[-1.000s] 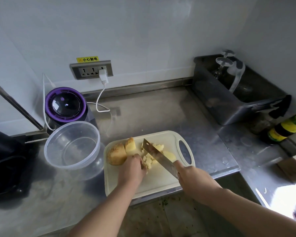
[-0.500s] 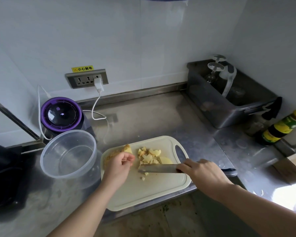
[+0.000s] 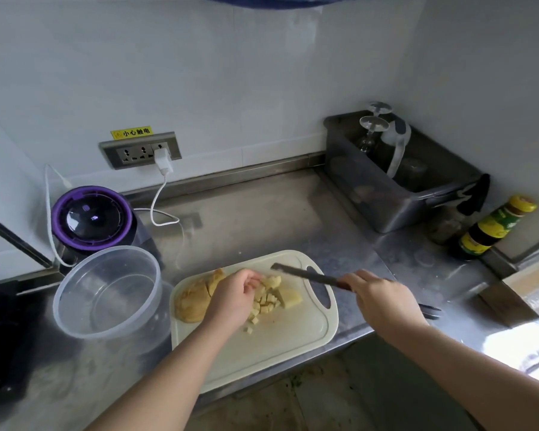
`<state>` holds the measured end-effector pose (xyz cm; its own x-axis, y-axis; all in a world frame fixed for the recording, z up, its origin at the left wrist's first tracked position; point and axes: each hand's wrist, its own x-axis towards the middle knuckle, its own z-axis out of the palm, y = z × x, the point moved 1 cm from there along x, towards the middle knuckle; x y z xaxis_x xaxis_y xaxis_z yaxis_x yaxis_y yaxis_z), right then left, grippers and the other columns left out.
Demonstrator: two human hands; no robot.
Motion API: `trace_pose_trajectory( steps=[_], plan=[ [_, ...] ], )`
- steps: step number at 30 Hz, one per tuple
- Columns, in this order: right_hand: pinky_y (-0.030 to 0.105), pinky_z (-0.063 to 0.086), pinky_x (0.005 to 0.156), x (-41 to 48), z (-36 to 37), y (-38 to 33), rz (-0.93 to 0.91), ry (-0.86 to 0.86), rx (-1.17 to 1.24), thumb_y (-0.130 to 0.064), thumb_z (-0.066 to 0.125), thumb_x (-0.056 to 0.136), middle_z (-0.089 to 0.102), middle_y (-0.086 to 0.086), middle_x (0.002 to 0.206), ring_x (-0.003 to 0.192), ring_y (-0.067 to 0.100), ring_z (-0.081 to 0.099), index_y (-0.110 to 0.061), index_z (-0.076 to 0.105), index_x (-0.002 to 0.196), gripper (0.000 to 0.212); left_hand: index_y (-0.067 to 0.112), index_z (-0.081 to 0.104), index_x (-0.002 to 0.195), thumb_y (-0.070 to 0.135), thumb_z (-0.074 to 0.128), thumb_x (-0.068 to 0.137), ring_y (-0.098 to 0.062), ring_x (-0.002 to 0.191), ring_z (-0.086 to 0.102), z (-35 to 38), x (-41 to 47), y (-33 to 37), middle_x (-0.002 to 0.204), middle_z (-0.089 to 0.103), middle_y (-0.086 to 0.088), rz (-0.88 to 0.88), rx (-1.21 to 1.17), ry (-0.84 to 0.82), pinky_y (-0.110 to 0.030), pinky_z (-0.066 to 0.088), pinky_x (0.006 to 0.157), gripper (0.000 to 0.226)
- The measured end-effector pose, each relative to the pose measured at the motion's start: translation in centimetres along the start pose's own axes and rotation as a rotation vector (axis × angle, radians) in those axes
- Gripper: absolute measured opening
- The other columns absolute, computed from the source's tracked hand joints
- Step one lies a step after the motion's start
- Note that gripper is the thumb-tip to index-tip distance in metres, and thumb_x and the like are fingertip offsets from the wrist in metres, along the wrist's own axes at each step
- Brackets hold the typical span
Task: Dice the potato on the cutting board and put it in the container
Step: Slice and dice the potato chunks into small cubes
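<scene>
White tiled wall (image 3: 262, 73), steel counter (image 3: 255, 219), wall socket (image 3: 140, 149), speckled floor (image 3: 308, 405).

soft dim daylight, glare lower right (edges warped).

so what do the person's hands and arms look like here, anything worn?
Left hand and right hand are bare: no gloves, no rings or watch visible. Left forearm and right forearm are uncovered down to the frame's lower edge; no sleeve, wristband, cable or marking shows.
</scene>
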<state>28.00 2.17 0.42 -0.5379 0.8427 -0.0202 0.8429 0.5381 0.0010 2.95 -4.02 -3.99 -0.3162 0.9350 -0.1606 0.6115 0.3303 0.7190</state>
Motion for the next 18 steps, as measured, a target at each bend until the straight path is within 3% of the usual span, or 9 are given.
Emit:
trace_pose_trajectory(
  steps=[3,7,11,18],
  plan=[
    [0.032,0.053,0.069,0.2,-0.3,1.1,0.135,-0.006,0.13,-0.011,0.042,0.098,0.059,-0.006,0.123,0.091,0.023,0.065,-0.032,0.052,0.13,0.04,0.023,0.061,0.121,0.014,0.05,0.096,-0.015,0.113,0.056,2.0,1.4,1.3,0.123,0.062,0.006,0.207,0.345,-0.113,-0.03,0.046,0.096,0.029],
    [0.03,0.05,0.068,0.6,-0.9,1.6,0.161,0.016,0.159,-0.014,0.04,0.1,0.06,-0.007,0.124,0.094,0.021,0.063,-0.031,0.053,0.131,0.038,0.023,0.055,0.127,0.015,0.045,0.096,-0.023,0.123,0.046,4.5,3.0,3.8,0.13,0.057,0.001,0.459,0.843,-0.231,-0.034,0.037,0.101,0.033],
    [0.028,0.049,0.068,0.4,-1.0,1.7,0.15,-0.018,0.155,-0.016,0.039,0.101,0.059,-0.007,0.125,0.095,0.02,0.063,-0.031,0.05,0.134,0.038,0.017,0.051,0.128,0.012,0.037,0.097,-0.025,0.125,0.045,5.9,3.6,5.0,0.131,0.055,-0.005,0.446,1.082,-0.278,-0.036,0.033,0.1,0.034],
    [0.023,0.042,0.064,-0.1,-1.3,2.6,0.153,-0.025,0.178,-0.015,0.038,0.102,0.057,-0.01,0.129,0.098,0.017,0.063,-0.033,0.05,0.135,0.039,0.011,0.048,0.133,0.011,0.036,0.098,-0.027,0.129,0.04,6.6,4.4,5.9,0.137,0.047,-0.01,0.394,1.193,-0.384,-0.038,0.03,0.104,0.037]
  ],
)
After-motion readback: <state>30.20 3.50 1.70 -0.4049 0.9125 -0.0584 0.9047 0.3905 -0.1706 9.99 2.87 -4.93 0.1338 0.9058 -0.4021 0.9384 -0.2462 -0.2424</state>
